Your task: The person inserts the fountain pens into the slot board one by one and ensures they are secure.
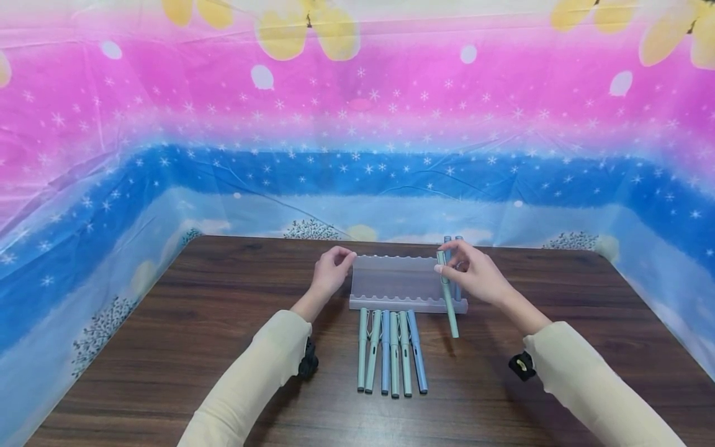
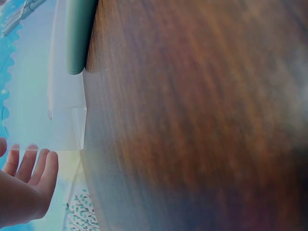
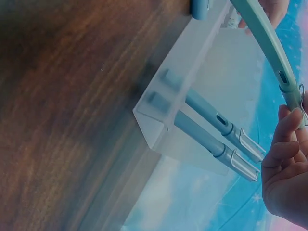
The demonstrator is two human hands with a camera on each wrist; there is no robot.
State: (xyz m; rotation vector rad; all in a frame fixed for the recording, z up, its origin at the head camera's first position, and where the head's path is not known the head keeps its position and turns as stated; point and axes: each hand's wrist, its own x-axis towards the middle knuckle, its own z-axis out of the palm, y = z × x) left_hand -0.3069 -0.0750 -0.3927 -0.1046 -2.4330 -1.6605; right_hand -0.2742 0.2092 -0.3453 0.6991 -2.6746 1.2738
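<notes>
Currently the person's right hand (image 1: 475, 273) pinches a pale green pen (image 1: 448, 295) near its capped upper end between thumb and fingertips, the pen slanting down across the right end of a frosted, translucent pen rack (image 1: 399, 279) so that its lower tip hangs past the rack's front rail, over the wooden table (image 1: 167, 347). From the right wrist camera the same green pen (image 3: 269, 45) runs across the upper right corner, with the fingers (image 3: 288, 130) curled against it close to its clip. Just behind the held pen, two blue pens (image 1: 454, 243) already lie in the rack's rightmost grooves; the right wrist view shows these two pens (image 3: 216, 130) side by side, clips outward, resting on the rack (image 3: 159, 115). The left hand (image 1: 332, 271) sits at the rack's left end, fingers bent and touching its upper left corner; whether they truly grip the plastic cannot be told, and the left wrist view only shows loosely extended fingers (image 2: 41, 168) beside the rack's edge (image 2: 67, 125). On the table just in front of the rack, six more pens (image 1: 391, 351) lie in a close row, green and blue mixed, roughly parallel and pointing toward the person. A bright pink and blue plastic sheet (image 1: 357, 124) with snowflakes walls off the table's back and sides.
</notes>
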